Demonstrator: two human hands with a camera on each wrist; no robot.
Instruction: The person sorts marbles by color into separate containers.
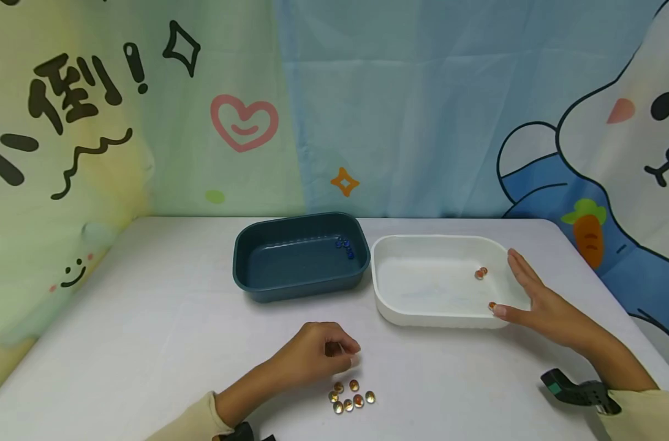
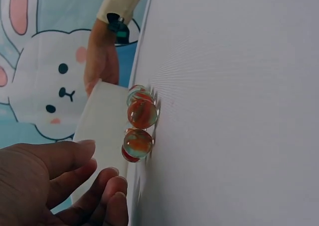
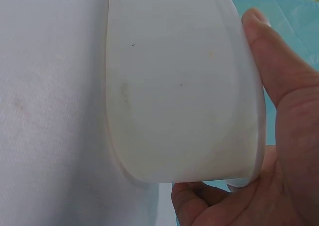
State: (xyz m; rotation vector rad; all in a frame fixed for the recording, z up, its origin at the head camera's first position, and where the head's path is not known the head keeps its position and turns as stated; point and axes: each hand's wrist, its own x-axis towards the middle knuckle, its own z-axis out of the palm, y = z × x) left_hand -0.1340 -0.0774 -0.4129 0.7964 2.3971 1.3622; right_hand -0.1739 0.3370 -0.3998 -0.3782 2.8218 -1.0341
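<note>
My left hand [image 1: 319, 352] hovers over the table with its fingers loosely bent, just beyond a loose group of several orange and clear glass marbles [image 1: 358, 400]. In the left wrist view, thumb and fingers stand apart with nothing between them, beside the marbles [image 2: 142, 113]. A white plastic tray [image 1: 423, 320] stands at right, with a few orange marbles [image 1: 480, 274] inside toward its right end. My right hand [image 1: 549, 309] grips that end, thumb at the near rim and fingers along the far corner. From the right wrist, the tray wall [image 3: 184, 111] fills the view, with fingertips bent at its edge.
Left of the white tray stands a dark teal tray [image 1: 301, 291], with several blue marbles [image 1: 343, 243] at its right side. White cloth [image 1: 147, 343] covers the table, and a printed curtain [image 1: 400, 122] hangs behind it.
</note>
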